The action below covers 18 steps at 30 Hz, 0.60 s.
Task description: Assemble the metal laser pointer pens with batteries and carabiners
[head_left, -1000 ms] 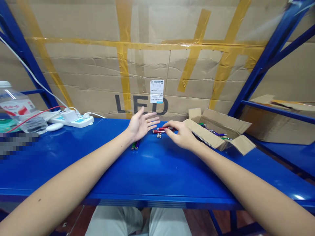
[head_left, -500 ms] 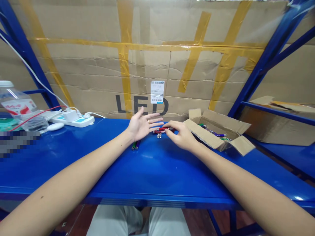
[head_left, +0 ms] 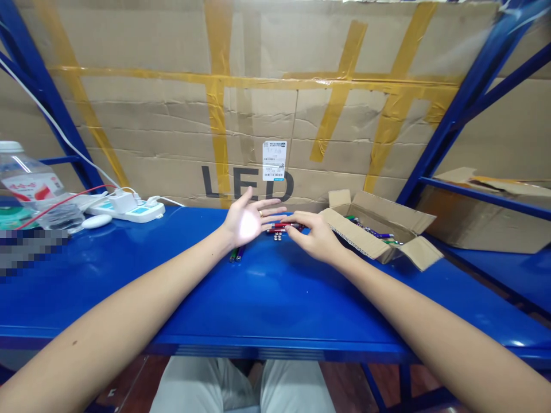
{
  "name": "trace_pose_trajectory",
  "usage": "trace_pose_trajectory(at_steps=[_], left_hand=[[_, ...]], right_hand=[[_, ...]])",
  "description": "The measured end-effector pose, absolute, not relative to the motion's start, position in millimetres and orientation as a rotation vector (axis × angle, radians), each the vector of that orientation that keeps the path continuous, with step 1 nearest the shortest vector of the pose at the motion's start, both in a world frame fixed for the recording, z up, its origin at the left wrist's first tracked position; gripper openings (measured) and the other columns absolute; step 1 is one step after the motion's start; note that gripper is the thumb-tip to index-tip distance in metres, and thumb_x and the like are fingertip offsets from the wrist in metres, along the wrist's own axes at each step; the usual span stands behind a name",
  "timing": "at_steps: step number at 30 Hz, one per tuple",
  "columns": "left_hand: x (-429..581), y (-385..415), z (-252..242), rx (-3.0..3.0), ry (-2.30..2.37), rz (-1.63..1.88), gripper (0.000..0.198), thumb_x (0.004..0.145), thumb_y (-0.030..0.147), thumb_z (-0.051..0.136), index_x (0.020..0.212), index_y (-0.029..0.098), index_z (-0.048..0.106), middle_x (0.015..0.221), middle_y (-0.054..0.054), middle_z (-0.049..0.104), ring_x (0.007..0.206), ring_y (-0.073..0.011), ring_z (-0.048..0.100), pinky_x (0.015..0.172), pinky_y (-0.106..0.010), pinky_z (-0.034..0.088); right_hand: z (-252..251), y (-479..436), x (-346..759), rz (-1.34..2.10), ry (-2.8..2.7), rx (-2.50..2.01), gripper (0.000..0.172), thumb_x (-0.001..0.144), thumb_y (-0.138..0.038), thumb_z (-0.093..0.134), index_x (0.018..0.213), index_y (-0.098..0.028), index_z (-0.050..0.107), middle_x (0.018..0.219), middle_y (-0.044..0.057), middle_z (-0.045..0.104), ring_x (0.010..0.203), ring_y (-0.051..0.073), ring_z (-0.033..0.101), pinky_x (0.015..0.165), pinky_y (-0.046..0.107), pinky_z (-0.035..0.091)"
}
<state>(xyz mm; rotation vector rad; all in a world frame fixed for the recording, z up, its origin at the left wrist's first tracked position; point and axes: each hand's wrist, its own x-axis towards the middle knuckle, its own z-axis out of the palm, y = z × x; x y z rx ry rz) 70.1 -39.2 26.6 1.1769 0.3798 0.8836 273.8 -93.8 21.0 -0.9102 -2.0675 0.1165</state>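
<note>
Left hand [head_left: 250, 219]: we have it spread and released, a bright spot [head_left: 248, 226] on its palm.
Right hand [head_left: 313, 234]: we grasp a red penlight [head_left: 280, 225], pointing toward the left hand.
Silver pieces [head_left: 278, 236]: on the counter [head_left: 258, 298], just left of our right hand.

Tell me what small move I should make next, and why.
Perhaps set down the red penlight in your right hand: a bright spot shows on the palm of your open left hand, suggesting the light works.
</note>
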Motion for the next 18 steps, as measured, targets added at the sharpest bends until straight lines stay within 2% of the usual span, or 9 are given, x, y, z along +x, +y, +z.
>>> trace_pose_trajectory(at_steps=[3,11,18], left_hand=[[70.5,-40.2,27.6,1.152,0.378,0.885,0.072,0.091,0.068,0.032,0.127,0.011,0.059,0.138,-0.023,0.057,0.130,-0.0364,0.054,0.106,-0.051,0.043],[72.1,-42.4,29.9,1.164,0.361,0.867,0.072,0.091,0.068,0.032,0.127,0.011,0.058,0.138,-0.023,0.057,0.130,-0.0382,0.054,0.104,-0.054,0.044],[71.5,-42.5,31.1,1.142,0.353,0.865,0.072,0.090,0.068,0.034,0.125,0.011,0.060,0.135,-0.023,0.060,0.127,-0.0377,0.055,0.102,-0.053,0.045]], right_hand=[[21.2,-94.3,273.6,0.127,-2.070,-0.896,0.028,0.087,-0.018,0.056,0.107,-0.024,0.075,0.098,0.005,0.075,0.085,0.020,0.067,0.079,0.033,0.051],[22.2,-96.4,270.8,0.150,-2.059,-0.897,0.027,0.088,-0.017,0.056,0.106,-0.022,0.075,0.099,0.005,0.075,0.080,0.018,0.066,0.072,0.030,0.050],[23.5,-97.8,267.9,0.141,-2.031,-0.903,0.025,0.086,-0.017,0.056,0.103,-0.020,0.074,0.091,0.004,0.076,0.068,0.016,0.063,0.067,0.029,0.049]])
